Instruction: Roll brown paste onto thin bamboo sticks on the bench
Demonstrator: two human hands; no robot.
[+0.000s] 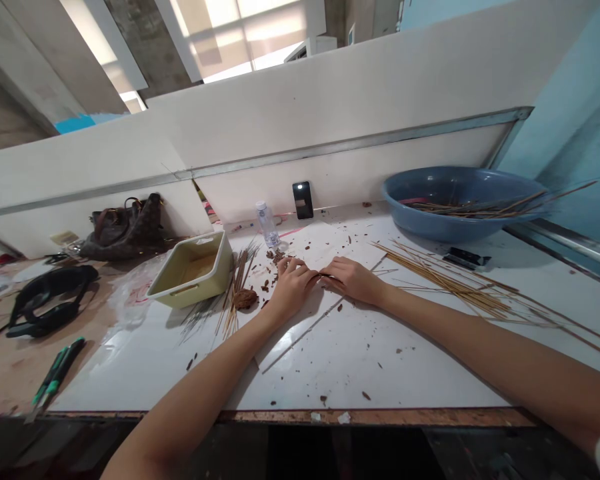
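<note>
My left hand (pixel 293 285) and my right hand (pixel 349 280) meet fingertip to fingertip over the white board on the table. Between them is a small, thin dark brown piece (pixel 325 275), pinched by the fingers of both hands; its exact shape is too small to tell. Brown crumbs (pixel 280 257) lie just beyond my left hand. Left of that hand sit a brown lump (pixel 245 299) and a bundle of thin sticks (pixel 240 270). To the right of my right hand, long tan sticks (pixel 445 280) are spread on the table.
A yellow-green basin (pixel 193 292) stands at left, a blue tub (pixel 460 230) with sticks at back right. A bottle (pixel 267 223) and phone (pixel 303 200) stand by the partition. Further left are a bag (pixel 125 230), black headset (pixel 50 300) and green-black cutters (pixel 57 373).
</note>
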